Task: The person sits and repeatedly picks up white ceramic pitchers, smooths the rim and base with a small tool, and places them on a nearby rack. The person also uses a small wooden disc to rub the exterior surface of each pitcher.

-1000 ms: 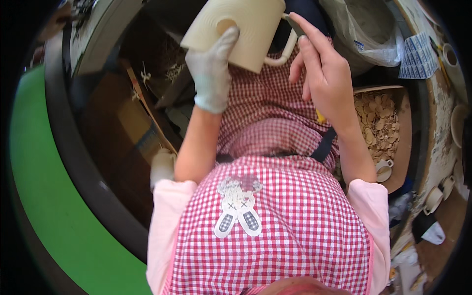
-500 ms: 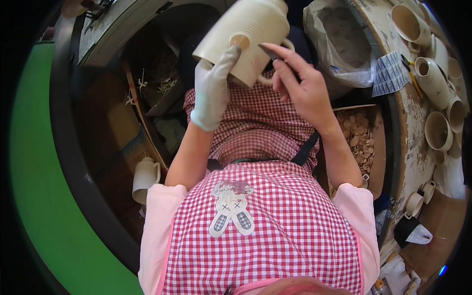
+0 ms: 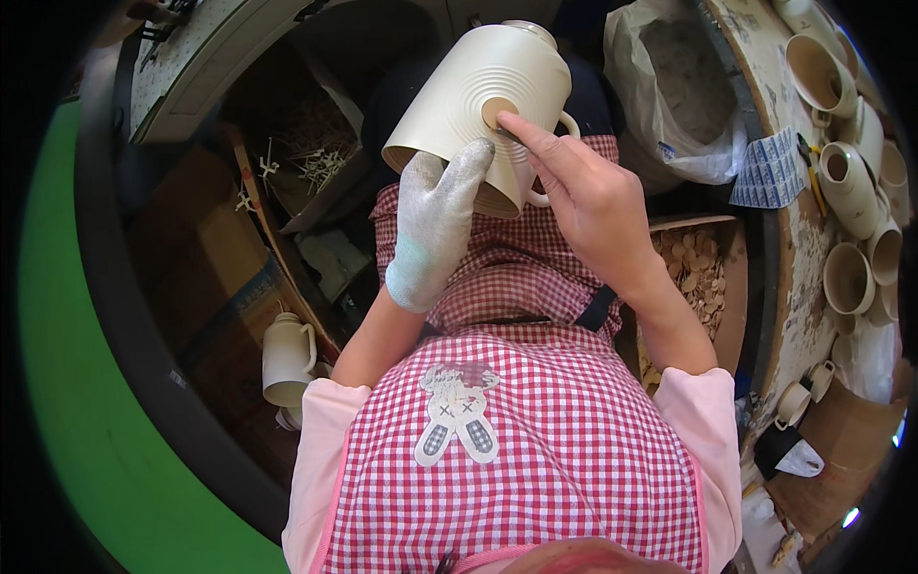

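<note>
A cream ribbed jug shell [image 3: 469, 81] with a side handle lies tilted above my lap, its open bottom toward me. My left hand [image 3: 432, 225], in a pale glove, grips its lower rim with the thumb on the outer wall. A tan round disc [image 3: 496, 111] sits at the centre of the rings on the wall. My bare right hand [image 3: 598, 206] is closed around a small dark-bladed knife [image 3: 513, 137], mostly hidden by the fingers. Its index fingertip is at the disc's lower edge.
Right of my lap, a cardboard box [image 3: 736, 258] holds many tan discs. A plastic-lined bin [image 3: 636, 57] stands beyond it. Several cream jug shells [image 3: 849, 277] crowd the worn bench [image 3: 798, 258]. Another jug [image 3: 287, 359] stands at left, below a box of white scraps [image 3: 320, 158].
The jug has come slightly nearer me and turned. My right hand has moved its fingertip and blade from beside the jug's handle onto the disc's edge. My left thumb has left the disc.
</note>
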A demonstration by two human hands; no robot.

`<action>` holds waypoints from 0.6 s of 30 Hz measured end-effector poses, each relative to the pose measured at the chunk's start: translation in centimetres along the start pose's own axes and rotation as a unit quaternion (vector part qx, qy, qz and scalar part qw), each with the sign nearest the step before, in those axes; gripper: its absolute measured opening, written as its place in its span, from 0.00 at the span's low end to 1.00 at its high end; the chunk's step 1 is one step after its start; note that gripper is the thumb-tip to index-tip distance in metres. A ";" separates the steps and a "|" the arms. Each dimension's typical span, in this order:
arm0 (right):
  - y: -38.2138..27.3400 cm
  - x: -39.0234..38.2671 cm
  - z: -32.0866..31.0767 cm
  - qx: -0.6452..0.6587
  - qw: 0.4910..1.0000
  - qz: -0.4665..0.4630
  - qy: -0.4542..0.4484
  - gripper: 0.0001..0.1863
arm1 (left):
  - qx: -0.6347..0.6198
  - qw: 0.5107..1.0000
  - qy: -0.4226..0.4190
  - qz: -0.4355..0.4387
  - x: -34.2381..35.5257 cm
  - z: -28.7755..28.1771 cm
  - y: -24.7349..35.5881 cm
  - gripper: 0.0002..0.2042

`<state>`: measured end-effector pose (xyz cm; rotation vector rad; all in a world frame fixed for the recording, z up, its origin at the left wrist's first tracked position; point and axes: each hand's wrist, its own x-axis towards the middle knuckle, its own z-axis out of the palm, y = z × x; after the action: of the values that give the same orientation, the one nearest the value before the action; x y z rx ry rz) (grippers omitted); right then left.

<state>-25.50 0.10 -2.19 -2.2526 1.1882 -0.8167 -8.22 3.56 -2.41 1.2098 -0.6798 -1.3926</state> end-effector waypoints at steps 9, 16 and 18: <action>-1.6 0.2 0.0 -0.179 0.983 -0.026 -0.005 0.37 | 0.061 0.997 0.006 0.049 -0.2 1.0 -0.2 0.22; -2.5 0.7 1.0 -0.377 0.925 -0.048 0.018 0.31 | 0.119 0.979 0.035 0.162 1.5 1.7 -2.1 0.18; -2.7 1.2 1.9 -0.357 0.934 0.008 -0.030 0.29 | 0.111 0.975 0.018 0.189 2.0 1.5 -2.4 0.17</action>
<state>-22.13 0.76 -1.46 -2.7884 1.6645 -0.3155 -10.19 1.82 -4.71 1.1994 -1.0032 -0.9931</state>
